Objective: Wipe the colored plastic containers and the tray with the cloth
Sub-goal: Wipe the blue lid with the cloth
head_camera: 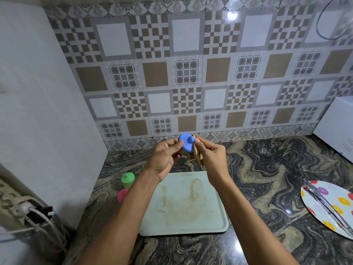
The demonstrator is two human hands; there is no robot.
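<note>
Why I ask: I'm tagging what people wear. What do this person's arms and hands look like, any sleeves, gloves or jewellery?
Both arms are bare: no sleeve shows on the left forearm or the right forearm down to the frame's bottom edge. The left hand and right hand wear no gloves, and no watch, bracelet or ring is visible.

Single head-worn view, forward and down (wide-angle), close over countertop (267,169) and tiled wall (191,73).
</note>
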